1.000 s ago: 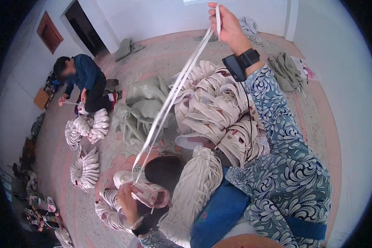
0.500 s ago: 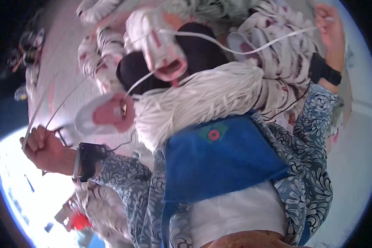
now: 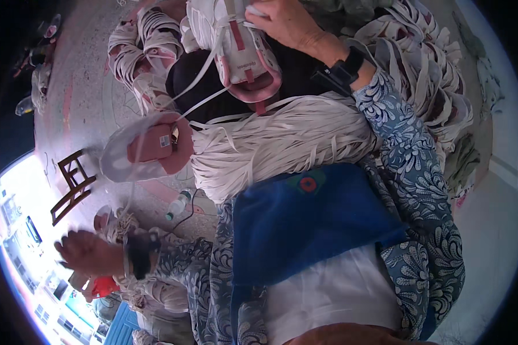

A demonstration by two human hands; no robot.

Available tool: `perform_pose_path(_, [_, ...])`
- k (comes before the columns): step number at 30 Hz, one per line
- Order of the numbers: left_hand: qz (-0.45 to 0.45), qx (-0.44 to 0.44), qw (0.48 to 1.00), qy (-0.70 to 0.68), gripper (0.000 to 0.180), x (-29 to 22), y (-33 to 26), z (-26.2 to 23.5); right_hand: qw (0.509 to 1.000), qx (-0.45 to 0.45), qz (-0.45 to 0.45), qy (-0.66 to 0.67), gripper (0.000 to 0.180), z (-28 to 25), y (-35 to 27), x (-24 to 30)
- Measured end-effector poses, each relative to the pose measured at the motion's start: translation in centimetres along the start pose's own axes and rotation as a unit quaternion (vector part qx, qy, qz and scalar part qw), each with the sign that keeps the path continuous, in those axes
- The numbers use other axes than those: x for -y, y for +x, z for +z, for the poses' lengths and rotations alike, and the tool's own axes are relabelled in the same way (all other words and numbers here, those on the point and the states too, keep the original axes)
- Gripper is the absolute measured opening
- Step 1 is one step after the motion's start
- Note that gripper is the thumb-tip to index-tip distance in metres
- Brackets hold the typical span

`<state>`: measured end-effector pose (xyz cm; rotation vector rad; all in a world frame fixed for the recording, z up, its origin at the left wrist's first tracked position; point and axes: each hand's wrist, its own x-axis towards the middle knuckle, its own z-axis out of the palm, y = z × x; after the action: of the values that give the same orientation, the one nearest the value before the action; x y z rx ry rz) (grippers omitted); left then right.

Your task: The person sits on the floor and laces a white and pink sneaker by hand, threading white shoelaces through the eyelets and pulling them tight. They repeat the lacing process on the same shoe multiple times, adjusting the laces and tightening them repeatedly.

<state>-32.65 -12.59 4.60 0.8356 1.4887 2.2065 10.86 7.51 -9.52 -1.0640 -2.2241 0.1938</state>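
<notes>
A white and pink shoe upper [image 3: 247,60], threaded with white laces, rests on my dark-clothed legs at the top centre. My right hand [image 3: 285,26] reaches over its laced part, thumb and fingers pinched around a short white piece too small to name. From the shoe, a loose white lace [image 3: 204,100] runs to the left. My left hand [image 3: 89,253] is out at the far left, smeared by motion, with its fingers spread and nothing visible in them. Across my lap lies a thick bundle of white laces [image 3: 282,141], just beyond a blue cloth [image 3: 316,224].
A pink piece in clear plastic [image 3: 155,146] is left of the bundle. Stacks of white shoe uppers stand left [image 3: 155,43] and right [image 3: 420,75]. On the floor are a bottle [image 3: 178,204] and, farther left, a brown wooden frame [image 3: 73,184].
My right hand has come from the far upper right to the shoe. My left hand has dropped lower and opened, and the lace stretched to it has gone slack. The shoe has shifted right.
</notes>
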Motion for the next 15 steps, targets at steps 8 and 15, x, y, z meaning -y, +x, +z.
perform_pose_path(8, [-0.179,0.371,0.895,0.169,0.029,9.3,-9.0,16.2,0.966,0.012,-0.152,-0.209,0.012,2.2,-0.3,-0.1])
perform_pose_path(15, [-0.316,0.403,0.856,0.066,0.034,14.6,-10.0,18.8,0.977,-0.028,-0.127,-0.171,0.011,2.7,0.1,0.7])
